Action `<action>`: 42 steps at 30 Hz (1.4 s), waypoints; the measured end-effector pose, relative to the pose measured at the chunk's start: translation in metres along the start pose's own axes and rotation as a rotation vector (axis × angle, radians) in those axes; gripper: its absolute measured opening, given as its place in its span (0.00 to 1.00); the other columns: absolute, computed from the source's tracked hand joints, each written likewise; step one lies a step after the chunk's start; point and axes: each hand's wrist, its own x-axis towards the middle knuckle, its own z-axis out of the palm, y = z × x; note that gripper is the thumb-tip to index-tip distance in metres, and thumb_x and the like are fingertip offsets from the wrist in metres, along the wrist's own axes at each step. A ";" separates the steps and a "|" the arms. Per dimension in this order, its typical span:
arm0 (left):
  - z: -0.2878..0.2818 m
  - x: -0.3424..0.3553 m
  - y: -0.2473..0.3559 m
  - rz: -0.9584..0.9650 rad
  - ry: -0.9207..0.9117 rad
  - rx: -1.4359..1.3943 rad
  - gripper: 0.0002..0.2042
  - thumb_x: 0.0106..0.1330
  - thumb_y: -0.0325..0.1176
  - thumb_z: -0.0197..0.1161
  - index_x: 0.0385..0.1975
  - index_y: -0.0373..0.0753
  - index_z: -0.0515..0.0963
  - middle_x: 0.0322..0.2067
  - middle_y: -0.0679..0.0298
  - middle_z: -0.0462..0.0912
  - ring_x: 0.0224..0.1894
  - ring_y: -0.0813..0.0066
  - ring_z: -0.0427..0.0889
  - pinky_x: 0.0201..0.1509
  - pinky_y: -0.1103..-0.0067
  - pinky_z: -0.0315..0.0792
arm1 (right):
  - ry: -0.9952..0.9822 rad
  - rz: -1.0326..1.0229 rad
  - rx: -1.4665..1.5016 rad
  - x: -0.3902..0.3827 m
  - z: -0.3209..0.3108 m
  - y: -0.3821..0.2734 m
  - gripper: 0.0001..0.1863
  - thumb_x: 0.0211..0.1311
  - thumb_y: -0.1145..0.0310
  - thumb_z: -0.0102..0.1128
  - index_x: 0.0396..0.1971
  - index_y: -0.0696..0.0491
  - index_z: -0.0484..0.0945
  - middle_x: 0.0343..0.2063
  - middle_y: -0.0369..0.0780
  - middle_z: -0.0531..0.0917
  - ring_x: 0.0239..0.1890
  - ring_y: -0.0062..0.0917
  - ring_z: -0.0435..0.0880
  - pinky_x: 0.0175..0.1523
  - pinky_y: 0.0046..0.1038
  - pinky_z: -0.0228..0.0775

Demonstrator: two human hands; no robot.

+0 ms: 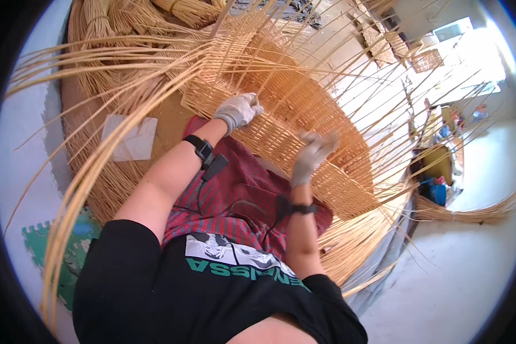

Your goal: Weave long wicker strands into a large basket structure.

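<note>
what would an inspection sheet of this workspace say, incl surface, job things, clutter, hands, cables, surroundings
Surface: brown surface partly visible; red striped cloth over the lap
Job's things: part-woven basket, with long unwoven rods sticking out
Clutter: rod bundles at upper left; white square sheet; green mat at lower left
Hands: gloved left hand at the rim of the basket's near wall; gloved right hand blurred over that wall, grip unclear
Cables: nothing seen for certain
Surroundings: pale walls, bright window, another basket at upper right
</note>
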 end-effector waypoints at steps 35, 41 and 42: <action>0.102 -0.051 0.043 0.776 0.575 0.694 0.33 0.67 0.27 0.57 0.69 0.74 0.66 0.50 0.58 0.74 0.36 0.60 0.83 0.46 0.66 0.80 | 0.192 0.342 -0.028 -0.011 -0.135 0.017 0.30 0.73 0.74 0.52 0.71 0.49 0.56 0.51 0.42 0.76 0.40 0.30 0.83 0.48 0.35 0.81; 0.145 -0.057 0.077 0.668 0.228 0.601 0.35 0.65 0.25 0.55 0.70 0.70 0.66 0.45 0.59 0.75 0.31 0.58 0.81 0.39 0.66 0.81 | -0.306 -0.376 -0.998 0.075 -0.112 0.003 0.21 0.67 0.81 0.53 0.59 0.55 0.72 0.53 0.43 0.77 0.47 0.26 0.81 0.53 0.33 0.78; 0.144 -0.057 0.077 0.647 0.247 0.690 0.34 0.66 0.25 0.55 0.70 0.70 0.67 0.45 0.59 0.76 0.31 0.58 0.82 0.39 0.67 0.81 | -0.293 -0.349 -1.114 0.080 -0.110 -0.001 0.21 0.66 0.81 0.53 0.59 0.55 0.72 0.53 0.43 0.77 0.46 0.26 0.82 0.53 0.32 0.77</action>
